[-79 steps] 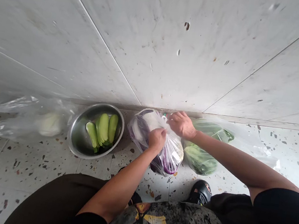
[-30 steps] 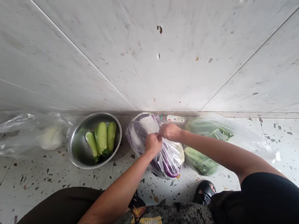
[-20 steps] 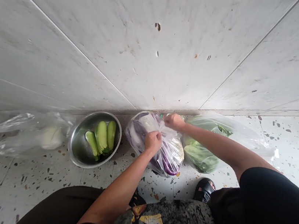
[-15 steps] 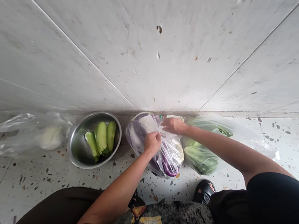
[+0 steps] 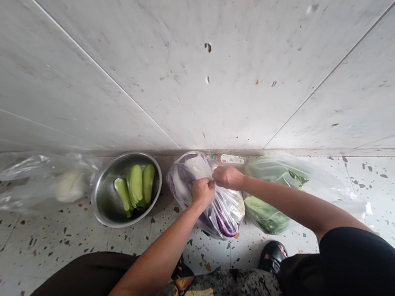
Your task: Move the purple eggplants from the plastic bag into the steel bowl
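Right hand (image 5: 228,177) has drawn back beside left hand (image 5: 203,191); both sets of fingers pinched shut on the clear eggplant bag (image 5: 223,210), on the floor (image 5: 42,234) beside the steel bowl (image 5: 102,198).

A wall (image 5: 203,55) of large pale marbled tiles with thin grey joints meets a speckled terrazzo floor (image 5: 40,243); soft even daylight, small dark marks dot the tiles
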Demonstrator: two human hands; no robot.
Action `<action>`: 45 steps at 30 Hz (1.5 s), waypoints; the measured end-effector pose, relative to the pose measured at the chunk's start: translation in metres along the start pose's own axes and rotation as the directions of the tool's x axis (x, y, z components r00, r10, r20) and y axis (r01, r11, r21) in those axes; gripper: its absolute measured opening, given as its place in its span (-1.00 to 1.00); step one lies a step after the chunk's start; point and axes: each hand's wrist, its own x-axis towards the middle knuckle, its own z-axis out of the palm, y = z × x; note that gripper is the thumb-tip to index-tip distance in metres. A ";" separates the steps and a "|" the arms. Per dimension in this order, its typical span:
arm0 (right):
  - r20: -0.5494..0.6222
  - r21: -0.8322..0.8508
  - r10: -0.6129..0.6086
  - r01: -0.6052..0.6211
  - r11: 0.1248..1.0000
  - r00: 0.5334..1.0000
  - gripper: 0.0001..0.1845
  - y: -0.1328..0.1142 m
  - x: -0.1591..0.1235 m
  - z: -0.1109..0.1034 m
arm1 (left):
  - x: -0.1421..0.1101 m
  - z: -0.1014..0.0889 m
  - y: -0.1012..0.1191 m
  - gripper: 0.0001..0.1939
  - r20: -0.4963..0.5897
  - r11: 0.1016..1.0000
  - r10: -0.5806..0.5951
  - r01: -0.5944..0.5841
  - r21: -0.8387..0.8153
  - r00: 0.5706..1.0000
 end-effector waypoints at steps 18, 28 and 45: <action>-0.350 0.302 0.237 -0.131 0.944 0.906 -0.90 0.006 -0.001 0.034 | 0.028 -0.013 0.007 -0.81 0.015 0.998 0.047 -0.046 -0.044 0.999; -0.302 0.457 0.325 -0.164 0.874 0.896 -0.84 0.000 0.004 0.030 | 0.027 0.002 -0.002 -0.82 -0.053 0.992 0.070 -0.075 -0.103 0.996; -0.077 0.438 0.223 -0.168 0.883 0.972 -0.80 0.022 0.002 0.024 | 0.049 0.040 -0.031 -0.79 -0.265 0.919 0.343 -0.380 -0.104 0.901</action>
